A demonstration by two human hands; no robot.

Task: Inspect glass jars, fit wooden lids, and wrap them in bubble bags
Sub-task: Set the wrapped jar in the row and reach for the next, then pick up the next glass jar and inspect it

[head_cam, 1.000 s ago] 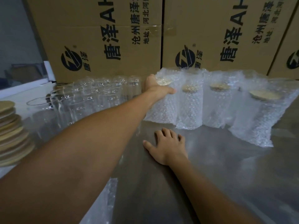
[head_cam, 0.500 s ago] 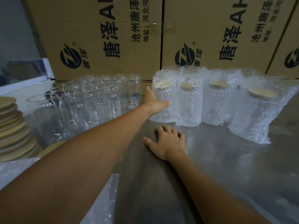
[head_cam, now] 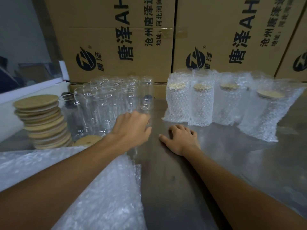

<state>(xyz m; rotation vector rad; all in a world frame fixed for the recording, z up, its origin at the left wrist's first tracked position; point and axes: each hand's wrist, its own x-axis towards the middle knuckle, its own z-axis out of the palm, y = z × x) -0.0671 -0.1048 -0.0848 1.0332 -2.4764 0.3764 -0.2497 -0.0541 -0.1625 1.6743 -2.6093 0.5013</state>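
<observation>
Steel table [head_cam: 174, 180] w/ glass jars [head_cam: 106, 103], lid stack [head_cam: 44, 122], wrapped jars [head_cam: 216, 103], bubble bags [head_cam: 106, 193].

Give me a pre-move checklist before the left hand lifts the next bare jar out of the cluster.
1. Left hand at the near right jar of the bare jars: ok.
2. Fingers closed round that jar: cannot tell, blurred.
3. Right hand flat on the table, free to help: ok.
4. Wooden lids stacked beside the jars, one loose lid near the left wrist: ok.
5. Bubble bags lying under the left forearm, within reach: ok.
6. Four wrapped jars standing apart, right of the cluster: ok.
</observation>
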